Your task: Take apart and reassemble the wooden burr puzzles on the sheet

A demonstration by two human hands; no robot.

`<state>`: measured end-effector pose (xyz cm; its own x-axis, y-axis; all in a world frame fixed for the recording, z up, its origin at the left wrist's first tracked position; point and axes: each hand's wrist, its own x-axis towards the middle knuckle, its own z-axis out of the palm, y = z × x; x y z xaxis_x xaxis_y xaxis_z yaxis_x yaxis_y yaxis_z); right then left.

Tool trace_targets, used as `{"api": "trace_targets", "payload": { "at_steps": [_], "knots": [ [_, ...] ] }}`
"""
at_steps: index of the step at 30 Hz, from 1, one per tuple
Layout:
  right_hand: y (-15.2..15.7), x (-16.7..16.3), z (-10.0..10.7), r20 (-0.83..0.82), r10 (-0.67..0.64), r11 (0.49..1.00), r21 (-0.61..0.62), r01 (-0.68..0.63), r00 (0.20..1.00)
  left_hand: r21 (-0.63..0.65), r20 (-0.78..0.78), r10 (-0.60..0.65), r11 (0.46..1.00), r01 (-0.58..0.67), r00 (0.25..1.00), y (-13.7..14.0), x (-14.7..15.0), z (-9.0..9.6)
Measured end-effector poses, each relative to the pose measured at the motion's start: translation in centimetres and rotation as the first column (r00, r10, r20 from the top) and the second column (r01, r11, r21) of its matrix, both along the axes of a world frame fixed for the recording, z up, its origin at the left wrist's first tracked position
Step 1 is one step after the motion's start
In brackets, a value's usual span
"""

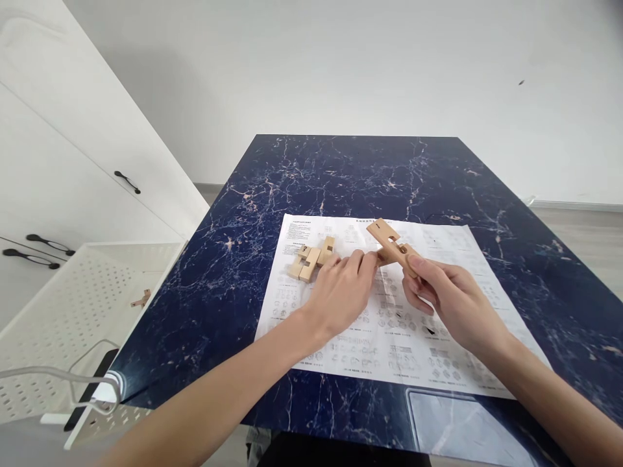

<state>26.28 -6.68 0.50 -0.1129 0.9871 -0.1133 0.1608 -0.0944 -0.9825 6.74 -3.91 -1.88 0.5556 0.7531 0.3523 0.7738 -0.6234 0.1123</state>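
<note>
My right hand (442, 292) pinches a notched wooden puzzle piece (382, 233) marked with a dark stroke near its upper end. The piece is tilted above the printed sheet. My left hand (343, 282) has its fingers closed at the end of a second wooden piece (387, 256), which meets the first one at its notches. How far the two interlock I cannot tell. Left of my left hand, several more notched wooden blocks (309, 264) lie together on the paper, one marked 3.
The instruction sheet (341, 357) with small diagrams lies on a dark blue marbled table (302, 175). A clear plastic pouch (462, 425) rests at the front edge. To the left stand a white perforated basket (63, 292) with a cable (53, 371), and a white cabinet (87, 143).
</note>
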Motion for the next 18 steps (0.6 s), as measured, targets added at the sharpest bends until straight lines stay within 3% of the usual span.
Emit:
{"api": "trace_targets", "payload": {
  "at_steps": [11,18],
  "knots": [
    [0.03,-0.47,0.28,-0.084,0.011,1.000,-0.016,-0.013,0.996,-0.052,0.055,0.005,0.999,-0.002,0.998,-0.07,-0.06,-0.02],
    [0.25,-0.85,-0.04,-0.087,0.063,0.988,-0.133,-0.074,0.994,-0.097,0.103,0.014,0.995,-0.004,0.995,0.03,-0.23,0.06]
  ]
}}
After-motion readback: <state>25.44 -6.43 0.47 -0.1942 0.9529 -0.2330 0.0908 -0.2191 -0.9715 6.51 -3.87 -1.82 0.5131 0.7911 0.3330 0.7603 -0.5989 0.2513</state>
